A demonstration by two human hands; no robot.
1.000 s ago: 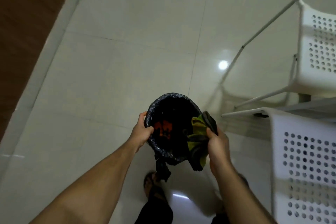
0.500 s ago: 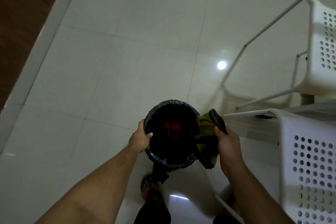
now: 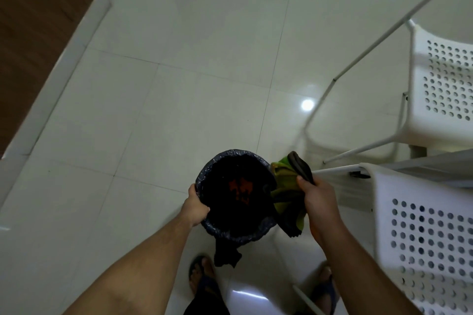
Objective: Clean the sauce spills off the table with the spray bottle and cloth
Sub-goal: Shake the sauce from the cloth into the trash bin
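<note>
The left hand (image 3: 195, 208) grasps the near-left rim of a small round bin (image 3: 235, 197) lined with a black bag, fingers curled over the edge and thumb outside, holding it up above the tiled floor (image 3: 179, 89). A loose tail of the black bag hangs below the bin, towards the feet. Inside the dark bin something red-orange (image 3: 239, 189) lies at the bottom; what it is cannot be told.

The right hand (image 3: 320, 202) has its grip clenched on the cloth (image 3: 286, 194), a crumpled yellow-green and dark grey rag, pressed against the right side of the bin's rim. Part of the cloth sticks up above the thumb and the rest hangs down below the hand, outside the bin.

Just right of the right hand stands a white chair (image 3: 422, 225) with a perforated seat, its edge close to the wrist. A second white chair (image 3: 445, 84) of the same kind stands farther back on the right, and thin white metal legs (image 3: 358, 64) slant across the floor between them and the bin. A bright lamp reflection (image 3: 307, 104) shines on the tiles near those legs. On the far left a white skirting runs along a brown wooden surface (image 3: 33, 33). Two feet in dark sandals (image 3: 202, 279) stand on the tiles below the bin.
</note>
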